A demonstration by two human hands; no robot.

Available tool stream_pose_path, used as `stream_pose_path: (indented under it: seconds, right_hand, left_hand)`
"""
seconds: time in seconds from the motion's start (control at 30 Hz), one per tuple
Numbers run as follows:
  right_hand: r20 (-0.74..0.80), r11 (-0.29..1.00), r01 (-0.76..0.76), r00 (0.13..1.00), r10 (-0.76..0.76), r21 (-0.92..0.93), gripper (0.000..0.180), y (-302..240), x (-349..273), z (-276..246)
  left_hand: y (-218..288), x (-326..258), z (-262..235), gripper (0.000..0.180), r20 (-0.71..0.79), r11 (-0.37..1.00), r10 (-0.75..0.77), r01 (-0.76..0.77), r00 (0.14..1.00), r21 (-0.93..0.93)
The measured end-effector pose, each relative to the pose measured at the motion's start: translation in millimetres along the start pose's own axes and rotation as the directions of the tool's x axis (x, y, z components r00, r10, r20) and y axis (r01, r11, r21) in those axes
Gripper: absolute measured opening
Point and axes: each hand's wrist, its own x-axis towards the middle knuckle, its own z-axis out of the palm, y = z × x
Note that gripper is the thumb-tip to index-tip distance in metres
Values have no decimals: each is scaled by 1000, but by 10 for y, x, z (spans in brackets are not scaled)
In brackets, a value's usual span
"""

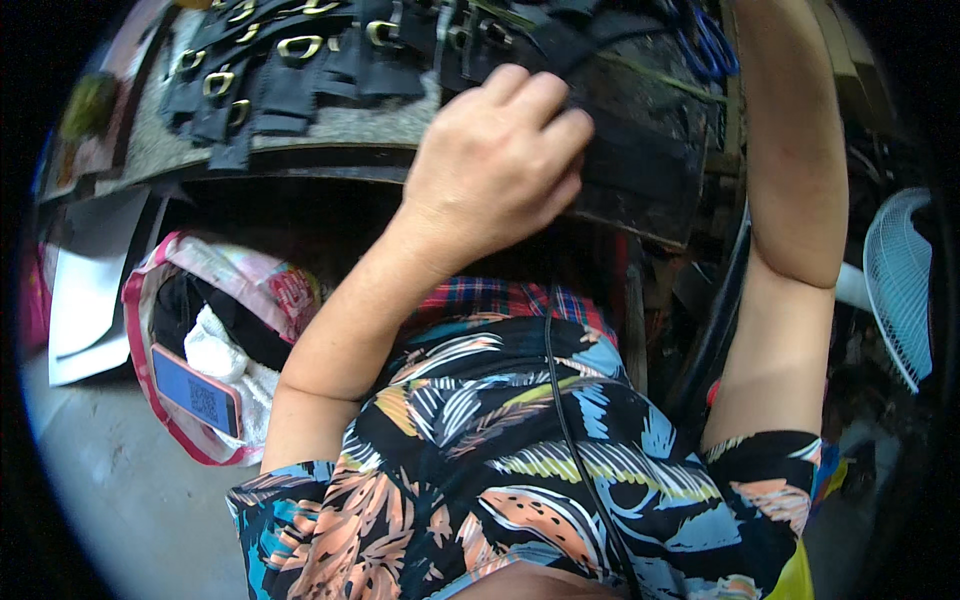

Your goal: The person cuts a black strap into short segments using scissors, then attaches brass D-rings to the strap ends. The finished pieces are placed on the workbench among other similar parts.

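My left hand is curled into a fist over the front edge of the workbench, its back toward me. Its fingertips are turned away, so whatever it may hold is hidden. Beyond and to the left of it lie several black straps with gold-coloured buckles. Dark flat pieces cover the bench just right of the fist. My right forearm stretches forward past the top of the picture, and the hand itself is out of sight.
Blue-handled scissors lie at the far right of the bench. On the left below it, a pink-rimmed bag holds a phone and a white cloth. A fan stands at the right.
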Motion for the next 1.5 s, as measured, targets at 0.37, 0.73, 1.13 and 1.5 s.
stream_pose_path:
  seconds: [0.37,0.73,1.13,1.5]
  right_hand:
    - [170,955,-297,941,293,-1,22,-194,-1376,52]
    - [-42,884,-449,889,457,128,27,-357,-1723,-6]
    - [-32,823,-499,850,526,270,32,-534,-2475,135]
    - [-41,808,-491,846,531,325,20,-682,-2475,143]
  left_hand:
    - [1,26,41,21,-55,998,44,-42,998,43]
    - [-37,12,24,21,-148,998,41,-47,988,-41]
    - [113,-141,-96,38,-12,987,66,-63,998,150]
    - [192,-182,-161,29,54,962,55,-38,997,-269]
